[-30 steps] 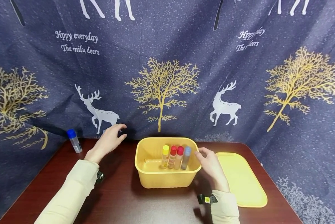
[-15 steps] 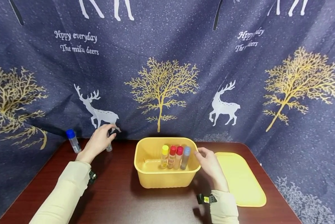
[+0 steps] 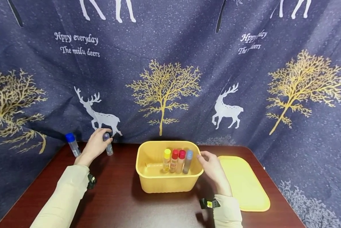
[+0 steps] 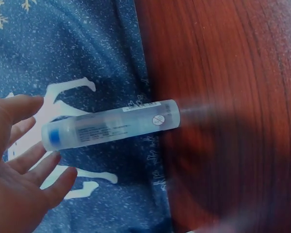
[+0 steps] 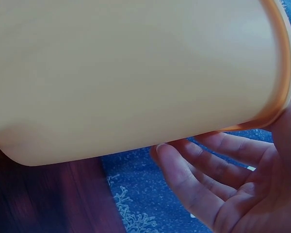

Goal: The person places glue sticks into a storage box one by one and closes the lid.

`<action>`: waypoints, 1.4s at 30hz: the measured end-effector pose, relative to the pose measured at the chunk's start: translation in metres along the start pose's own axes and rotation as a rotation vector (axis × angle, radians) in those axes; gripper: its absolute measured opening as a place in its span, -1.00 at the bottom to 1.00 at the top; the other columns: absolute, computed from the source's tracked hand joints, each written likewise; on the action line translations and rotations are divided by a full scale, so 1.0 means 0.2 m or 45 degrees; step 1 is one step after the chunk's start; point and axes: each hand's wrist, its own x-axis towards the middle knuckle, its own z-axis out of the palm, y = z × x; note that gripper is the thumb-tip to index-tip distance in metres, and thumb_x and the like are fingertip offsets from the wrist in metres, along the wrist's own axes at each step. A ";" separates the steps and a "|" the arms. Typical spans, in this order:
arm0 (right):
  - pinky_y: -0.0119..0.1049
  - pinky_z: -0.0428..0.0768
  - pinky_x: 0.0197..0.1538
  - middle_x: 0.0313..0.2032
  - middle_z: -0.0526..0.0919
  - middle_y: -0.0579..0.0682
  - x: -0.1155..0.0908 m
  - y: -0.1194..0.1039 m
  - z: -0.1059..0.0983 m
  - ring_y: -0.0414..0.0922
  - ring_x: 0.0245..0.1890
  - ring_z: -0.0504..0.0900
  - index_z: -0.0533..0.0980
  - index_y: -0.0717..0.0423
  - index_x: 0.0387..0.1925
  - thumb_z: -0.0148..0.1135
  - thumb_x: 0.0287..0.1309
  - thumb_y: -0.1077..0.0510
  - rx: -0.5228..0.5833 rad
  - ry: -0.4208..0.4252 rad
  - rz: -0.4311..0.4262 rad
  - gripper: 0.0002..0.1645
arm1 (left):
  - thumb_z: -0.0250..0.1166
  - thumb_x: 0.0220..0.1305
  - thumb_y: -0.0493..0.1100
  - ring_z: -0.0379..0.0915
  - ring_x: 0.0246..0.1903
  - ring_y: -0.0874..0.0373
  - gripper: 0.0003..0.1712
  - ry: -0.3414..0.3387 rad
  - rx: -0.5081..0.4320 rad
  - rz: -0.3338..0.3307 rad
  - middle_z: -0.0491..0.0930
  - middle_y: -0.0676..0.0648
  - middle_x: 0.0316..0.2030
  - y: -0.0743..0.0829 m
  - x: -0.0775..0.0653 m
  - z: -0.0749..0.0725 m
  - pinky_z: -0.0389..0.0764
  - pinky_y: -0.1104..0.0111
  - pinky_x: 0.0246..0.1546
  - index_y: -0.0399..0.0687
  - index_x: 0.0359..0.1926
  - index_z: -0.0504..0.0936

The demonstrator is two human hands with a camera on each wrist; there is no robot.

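Note:
In the head view my left hand (image 3: 95,144) is at the back left of the table, around the top of an upright clear glue tube (image 3: 110,150). In the left wrist view its fingers are spread on both sides of the tube's blue-tinted cap end, with gaps showing between. My right hand (image 3: 215,170) holds the right end of a yellow box (image 3: 168,184), thumb at the rim and fingers against the outer wall. Inside the box stand a yellow-capped tube (image 3: 166,161), two red-capped tubes (image 3: 173,161) and a pale blue-capped tube (image 3: 187,162), in a row toward the right.
A blue-capped glue tube (image 3: 73,145) stands at the far left, beyond my left wrist. The yellow lid (image 3: 245,183) lies flat on the dark wooden table (image 3: 116,196), right of the box. A deer-patterned cloth (image 3: 170,38) hangs close behind the table.
My left hand has moved left from near the box to the clear tube, which now shows between its fingers and thumb. My right hand stays at the box.

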 end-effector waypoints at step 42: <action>-0.07 0.57 -0.04 -0.21 0.71 0.15 0.00 0.01 0.00 -0.06 -0.25 0.68 0.60 0.25 -0.04 0.16 0.36 0.14 0.009 0.006 -0.004 -0.71 | 0.32 0.23 -0.33 0.50 -0.22 -0.29 -0.58 0.040 -0.029 -0.090 0.60 -0.39 -0.14 0.00 -0.01 0.02 0.40 -0.12 -0.19 -0.27 0.12 0.52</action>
